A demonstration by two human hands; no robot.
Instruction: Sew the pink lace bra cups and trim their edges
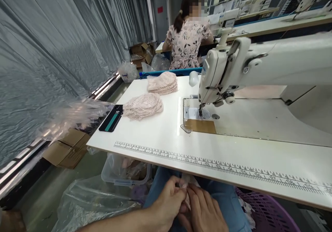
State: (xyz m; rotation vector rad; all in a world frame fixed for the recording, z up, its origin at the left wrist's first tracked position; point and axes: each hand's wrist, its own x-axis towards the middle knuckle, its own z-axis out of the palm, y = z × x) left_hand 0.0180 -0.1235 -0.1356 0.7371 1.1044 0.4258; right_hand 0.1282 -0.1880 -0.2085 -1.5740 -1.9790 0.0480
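Observation:
Over my lap, below the table's front edge, both hands are closed on a small pale pink fabric piece [187,200]. My left hand [168,199] pinches it between thumb and bent fingers. Beside it, my right hand [204,207] has its fingers curled over the same cloth, hiding most of it. On the white sewing table [155,135] lie a stack of pink lace pieces [144,105] and, behind that, a second stack of pink fabric pieces [163,82]. The sewing machine [214,73] stands to the right, its presser foot over the needle plate.
A black phone-like slab [111,118] lies at the table's left edge. A purple basket [269,211] stands below right, a clear plastic bin [124,173] below left. Cardboard boxes [67,149] and plastic bags are on the floor. Another person [188,42] sits ahead.

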